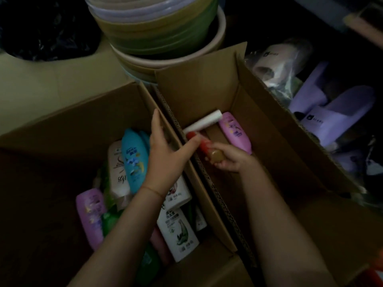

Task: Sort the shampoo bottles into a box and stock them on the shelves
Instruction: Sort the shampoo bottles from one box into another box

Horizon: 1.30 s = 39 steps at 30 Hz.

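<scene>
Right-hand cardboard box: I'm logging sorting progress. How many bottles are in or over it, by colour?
white plastic bottle: 1
purple plastic bottle: 1
red plastic bottle with a gold cap, gripped by the right hand: 1
Total: 3
</scene>
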Available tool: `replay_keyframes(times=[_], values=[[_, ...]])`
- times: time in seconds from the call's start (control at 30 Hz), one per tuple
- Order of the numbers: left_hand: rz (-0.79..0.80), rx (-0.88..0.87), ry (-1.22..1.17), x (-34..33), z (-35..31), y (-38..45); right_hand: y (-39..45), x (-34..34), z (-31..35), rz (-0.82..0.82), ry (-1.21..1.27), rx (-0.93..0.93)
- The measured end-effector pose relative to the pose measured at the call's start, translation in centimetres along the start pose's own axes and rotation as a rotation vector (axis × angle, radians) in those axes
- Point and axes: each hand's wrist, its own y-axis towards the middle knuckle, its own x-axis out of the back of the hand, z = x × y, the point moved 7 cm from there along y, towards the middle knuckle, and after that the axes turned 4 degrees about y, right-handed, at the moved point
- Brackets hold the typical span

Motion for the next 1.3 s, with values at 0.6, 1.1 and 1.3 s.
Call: replay_keyframes(times=[0.6, 1.1, 1.3], values=[[-0.146, 0.388, -0.274, 7.7, 3.1, 1.2, -8.0, -11.1, 10.0, 0.221, -0.301, 0.657], [-0.028, -0.639, 0.737, -2.4, -5.4, 3.7, 2.0, 2.5, 6.4, -0.535, -0.402, 0.551], [-0.151, -0.698, 0.482, -2.4, -5.3, 3.6, 8.1, 1.6, 6.2, -0.511, -1.261, 0.59]])
